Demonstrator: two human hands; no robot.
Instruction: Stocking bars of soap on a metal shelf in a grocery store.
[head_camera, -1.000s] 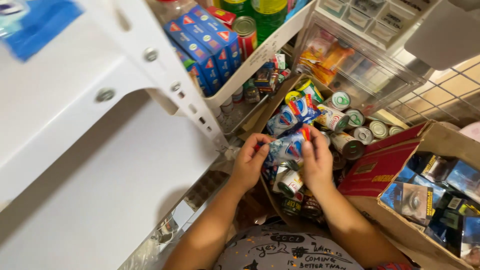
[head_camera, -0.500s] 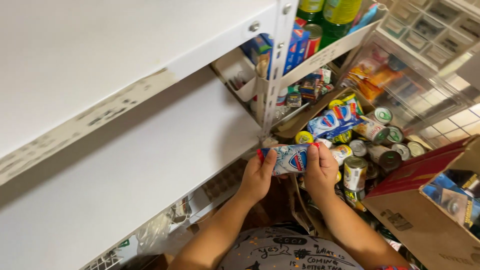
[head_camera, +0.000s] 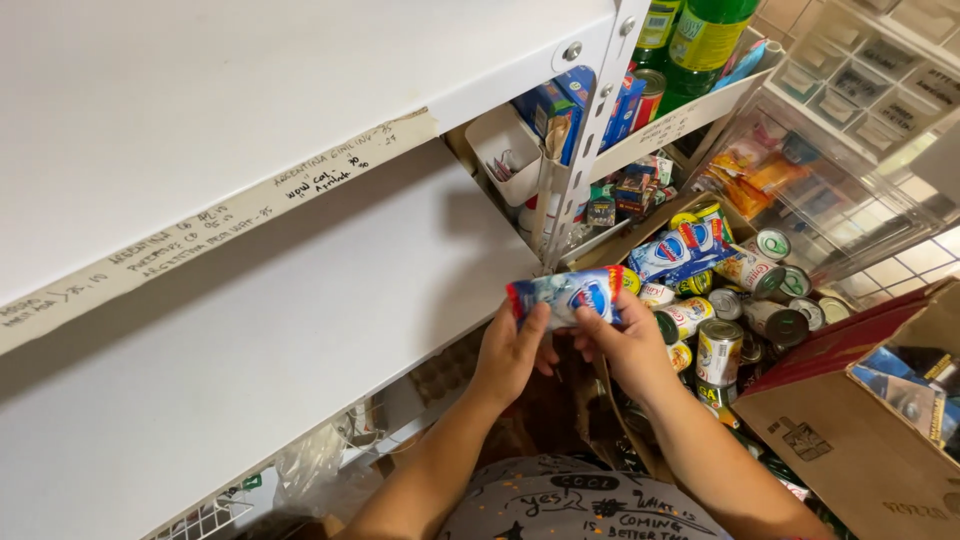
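While both hands meet in front of the white metal shelf post (head_camera: 585, 150), they share one thing between them: a blue-and-white foil packet (head_camera: 565, 295) with a red end, held lying sideways just below the foot of that post. The left hand (head_camera: 512, 352) is curled under the packet's left half, thumb up against its lower edge and fingers wrapped behind, so it is closed on it. The right hand (head_camera: 628, 345) grips the right half from below in the same way, thumb laid on the front face and fingers tucked behind, also closed on the packet. The packet thus sits above both palms and bridges the narrow gap between them, touching each. To the right of the post and beyond the packet, a heap of tins (head_camera: 745, 310) lies in an open carton, with two more blue-and-white packets (head_camera: 680, 250) resting on top of the heap, near the held one but apart from it. Further right of the post stands a brown cardboard box (head_camera: 850, 440) with a red flap, well clear of the hands. Left of the post, two broad white shelves (head_camera: 250, 300) run out, the upper one edged with a strip of paper tape bearing handwriting. Behind the post, blue cartons (head_camera: 560, 105) and green bottles (head_camera: 700, 35) sit on higher shelves.
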